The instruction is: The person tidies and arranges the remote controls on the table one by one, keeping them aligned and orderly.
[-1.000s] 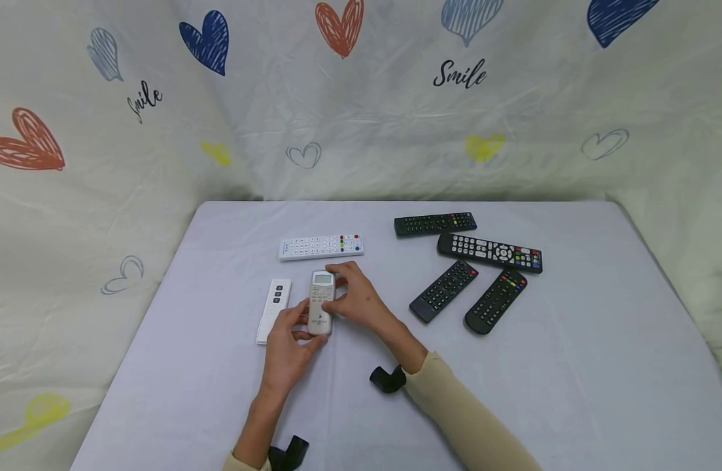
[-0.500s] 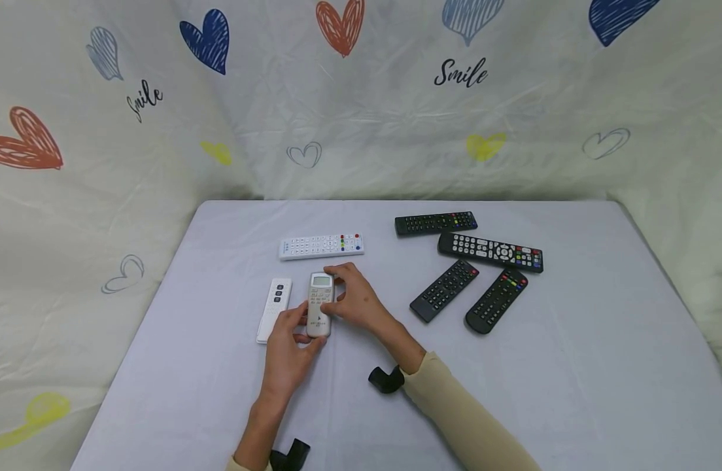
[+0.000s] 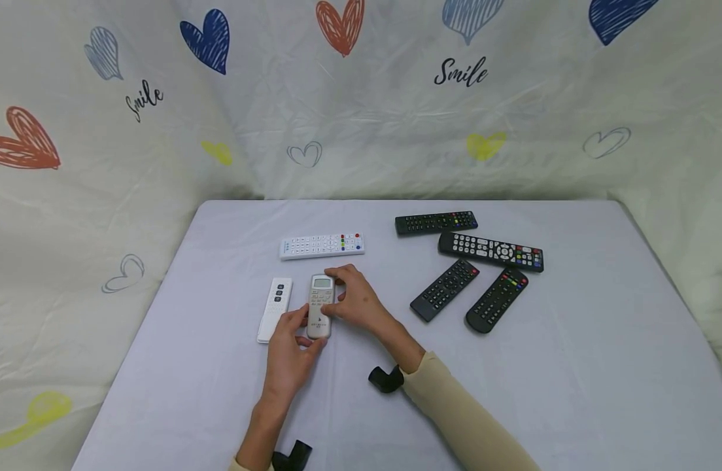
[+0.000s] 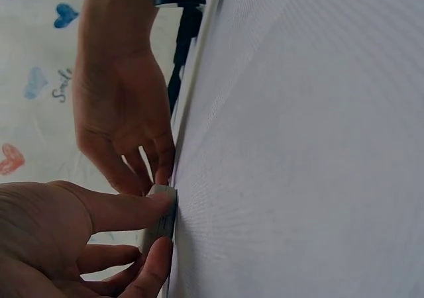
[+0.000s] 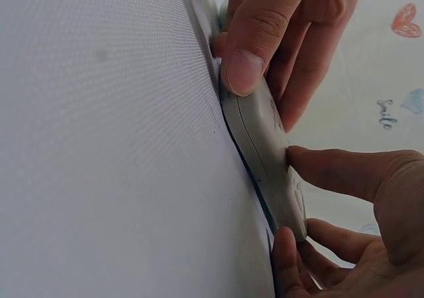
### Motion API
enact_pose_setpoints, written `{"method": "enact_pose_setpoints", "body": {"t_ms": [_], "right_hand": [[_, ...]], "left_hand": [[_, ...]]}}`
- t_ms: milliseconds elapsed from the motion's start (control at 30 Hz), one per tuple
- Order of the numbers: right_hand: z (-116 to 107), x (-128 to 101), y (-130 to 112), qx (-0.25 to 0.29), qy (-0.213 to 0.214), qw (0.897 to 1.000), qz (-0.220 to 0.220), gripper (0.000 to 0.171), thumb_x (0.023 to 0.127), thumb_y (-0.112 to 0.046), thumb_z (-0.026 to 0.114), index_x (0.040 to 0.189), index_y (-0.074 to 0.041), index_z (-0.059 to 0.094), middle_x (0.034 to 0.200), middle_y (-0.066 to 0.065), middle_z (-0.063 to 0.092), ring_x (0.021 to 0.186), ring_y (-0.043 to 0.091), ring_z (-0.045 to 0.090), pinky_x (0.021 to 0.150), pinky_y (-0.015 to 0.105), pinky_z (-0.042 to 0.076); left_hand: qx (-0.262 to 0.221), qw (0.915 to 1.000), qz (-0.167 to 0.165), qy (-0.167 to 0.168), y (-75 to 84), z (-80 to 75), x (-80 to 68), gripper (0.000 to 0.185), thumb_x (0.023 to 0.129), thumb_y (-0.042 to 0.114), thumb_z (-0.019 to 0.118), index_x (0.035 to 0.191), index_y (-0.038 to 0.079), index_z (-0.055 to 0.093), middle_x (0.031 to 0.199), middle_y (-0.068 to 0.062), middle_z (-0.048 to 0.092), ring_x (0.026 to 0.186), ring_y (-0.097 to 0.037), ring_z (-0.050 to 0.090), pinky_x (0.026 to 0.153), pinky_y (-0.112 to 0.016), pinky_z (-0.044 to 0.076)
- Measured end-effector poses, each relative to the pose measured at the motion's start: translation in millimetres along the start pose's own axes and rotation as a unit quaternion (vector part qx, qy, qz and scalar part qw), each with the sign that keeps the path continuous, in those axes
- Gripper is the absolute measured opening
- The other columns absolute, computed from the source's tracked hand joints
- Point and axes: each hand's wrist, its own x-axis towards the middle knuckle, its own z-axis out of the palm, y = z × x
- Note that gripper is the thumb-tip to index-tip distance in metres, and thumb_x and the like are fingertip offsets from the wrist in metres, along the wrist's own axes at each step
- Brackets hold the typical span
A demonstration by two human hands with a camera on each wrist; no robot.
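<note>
A pale grey remote control [image 3: 322,296] with a small display at its far end lies on the white-covered table, display side up. My left hand [image 3: 287,363] holds its near end between thumb and fingers. My right hand [image 3: 361,301] grips the upper right part, thumb on the button face and a finger at the display end. In the right wrist view the side of the remote [image 5: 255,142] shows between both hands, very close to the cloth. Just left of it lies a slim white remote [image 3: 275,309], partly behind my left fingers.
A white remote with many buttons [image 3: 322,246] lies beyond the hands. To the right are several black remotes, among them a wide one [image 3: 490,252] touching a rounded one [image 3: 496,301]. The table's far edge [image 3: 337,201] meets a heart-patterned curtain [image 3: 384,131].
Both hands and the pale grey remote have shifted very slightly toward the near side of the table. The grip looks the same, and the other remotes stay in place.
</note>
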Motion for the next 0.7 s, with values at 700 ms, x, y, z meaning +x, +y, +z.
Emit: {"method": "enact_pose_setpoints", "body": {"t_ms": [700], "right_hand": [[1.3, 0.6, 3.4, -0.002, -0.004, 1.000, 0.004, 0.071, 0.081, -0.012, 0.089, 0.144, -0.005, 0.059, 0.139, 0.013, 0.055, 0.105, 0.022, 0.060, 0.085, 0.029, 0.056]], "left_hand": [[0.014, 0.9998, -0.005, -0.012, 2.7, 1.4, -0.8, 0.075, 0.081, -0.007, 0.083, 0.148, -0.008, 0.050, 0.137, -0.024, 0.057, 0.109, -0.028, 0.068, 0.080, -0.024, 0.062]]}}
